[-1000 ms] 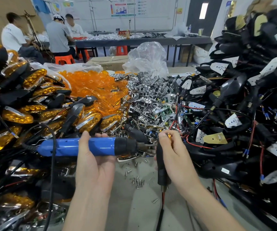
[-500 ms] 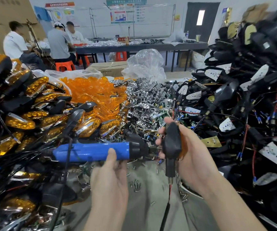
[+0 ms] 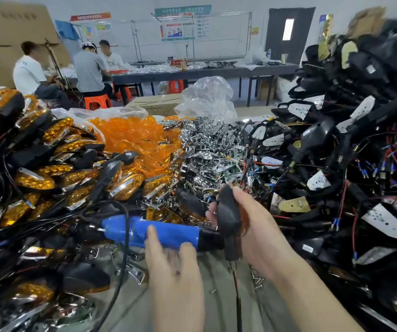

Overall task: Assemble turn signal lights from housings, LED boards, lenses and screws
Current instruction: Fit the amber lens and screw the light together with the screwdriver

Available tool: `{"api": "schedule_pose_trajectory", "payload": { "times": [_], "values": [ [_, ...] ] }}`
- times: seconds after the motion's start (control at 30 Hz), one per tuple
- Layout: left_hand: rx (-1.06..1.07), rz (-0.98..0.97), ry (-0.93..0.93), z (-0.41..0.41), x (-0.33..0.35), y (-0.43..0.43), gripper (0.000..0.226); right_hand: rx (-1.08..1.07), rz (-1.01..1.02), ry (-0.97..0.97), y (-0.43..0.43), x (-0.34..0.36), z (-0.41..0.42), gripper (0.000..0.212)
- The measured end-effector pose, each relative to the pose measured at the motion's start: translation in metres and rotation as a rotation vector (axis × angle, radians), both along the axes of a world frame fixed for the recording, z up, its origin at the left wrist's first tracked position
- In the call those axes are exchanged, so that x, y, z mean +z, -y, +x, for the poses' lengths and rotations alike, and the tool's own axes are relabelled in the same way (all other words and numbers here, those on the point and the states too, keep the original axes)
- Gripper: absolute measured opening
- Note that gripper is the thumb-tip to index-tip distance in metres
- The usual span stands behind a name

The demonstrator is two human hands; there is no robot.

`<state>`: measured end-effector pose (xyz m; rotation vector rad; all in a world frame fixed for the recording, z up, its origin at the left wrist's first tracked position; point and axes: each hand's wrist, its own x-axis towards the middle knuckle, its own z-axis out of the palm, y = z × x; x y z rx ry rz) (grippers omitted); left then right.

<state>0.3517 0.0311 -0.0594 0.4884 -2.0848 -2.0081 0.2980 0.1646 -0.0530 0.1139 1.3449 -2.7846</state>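
Turn signal light (image 3: 227, 216), centre frame, black housing facing the camera, gripped by the right hand (image 3: 259, 236). Left hand (image 3: 173, 264) curls round the blue electric screwdriver (image 3: 149, 232). Best practice: bit square to the housing, light braced steady; bit seating not visible.

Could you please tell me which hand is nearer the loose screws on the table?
Right. The right hand is just above the screws; the left hand grips the blue screwdriver farther left.

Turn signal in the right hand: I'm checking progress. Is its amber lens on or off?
On, it seems: amber shows at the edge of the black turn signal that the right hand grips.
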Motion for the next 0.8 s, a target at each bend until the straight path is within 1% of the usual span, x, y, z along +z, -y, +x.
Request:
{"api": "schedule_pose_trajectory", "payload": {
  "times": [0.03, 0.07, 0.1, 0.17, 0.2, 0.27, 0.3, 0.33, 0.47, 0.53, 0.6, 0.67, 0.8],
  "values": [
    [-0.057, -0.045, -0.017, 0.001, 0.003, -0.001, 0.054, -0.031, 0.083, -0.001, 0.002, -0.002, 0.000, 0.056],
    [-0.119, -0.110, -0.006, 0.001, 0.008, -0.003, 0.042, -0.049, 0.167, -0.023, 0.005, -0.003, 0.001, 0.061],
    [-0.182, -0.176, 0.007, 0.002, 0.013, -0.003, 0.038, -0.053, 0.232, -0.059, 0.009, -0.003, 0.003, 0.058],
    [-0.255, -0.279, -0.027, 0.002, 0.014, 0.000, 0.050, -0.048, 0.293, -0.111, 0.017, -0.002, 0.007, 0.041],
    [-0.272, -0.295, -0.045, 0.001, 0.017, 0.002, 0.050, -0.054, 0.329, -0.134, 0.020, 0.000, 0.009, 0.032],
    [-0.321, -0.300, -0.076, 0.000, 0.020, 0.006, 0.043, -0.047, 0.389, -0.184, 0.027, 0.002, 0.012, 0.016],
    [-0.359, -0.301, -0.103, -0.001, 0.020, 0.008, 0.043, -0.046, 0.400, -0.203, 0.031, 0.003, 0.013, 0.013],
    [-0.396, -0.296, -0.127, -0.002, 0.021, 0.009, 0.045, -0.063, 0.397, -0.209, 0.034, 0.006, 0.015, 0.015],
    [-0.523, -0.248, -0.239, -0.009, 0.036, 0.018, 0.057, -0.120, 0.269, -0.189, 0.051, 0.023, 0.016, 0.026],
    [-0.502, -0.232, -0.332, -0.016, 0.050, 0.027, 0.060, -0.124, 0.236, -0.202, 0.066, 0.042, 0.011, 0.022],
    [-0.410, -0.265, -0.444, -0.026, 0.073, 0.042, 0.055, -0.101, 0.181, -0.240, 0.085, 0.067, 0.002, 0.014],
    [-0.326, -0.346, -0.542, -0.037, 0.103, 0.061, 0.043, -0.092, 0.165, -0.293, 0.107, 0.097, -0.010, 0.013],
    [-0.256, -0.538, -0.664, -0.063, 0.163, 0.110, 0.033, -0.066, 0.219, -0.393, 0.150, 0.153, -0.035, 0.022]
  ]
}}
